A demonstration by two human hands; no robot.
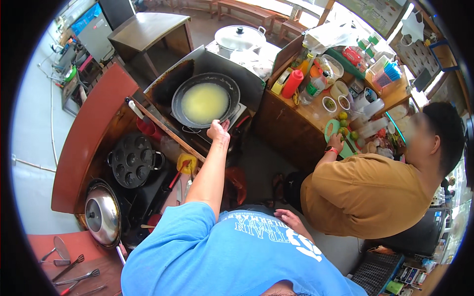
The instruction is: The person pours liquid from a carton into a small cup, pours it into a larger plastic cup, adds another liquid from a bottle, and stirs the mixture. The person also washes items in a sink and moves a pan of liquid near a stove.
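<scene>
A dark frying pan [180,106] sits over the stove and holds a round layer of pale yellow liquid or batter [205,102]. My left hand [218,131], at the end of a stretched arm, is closed at the pan's near right edge; the part it grips is mostly hidden by the fingers. Down by my waist is my right hand [292,220], empty, with its fingers apart. A metal splash guard [247,84] stands behind and beside the pan.
A co-worker [365,192] in a brown shirt stands close on my right, one hand near green citrus and a green board [332,129]. Bottles, including a red one [293,84], crowd that counter. A moulded pan [131,160] and lidded wok [102,212] are at left.
</scene>
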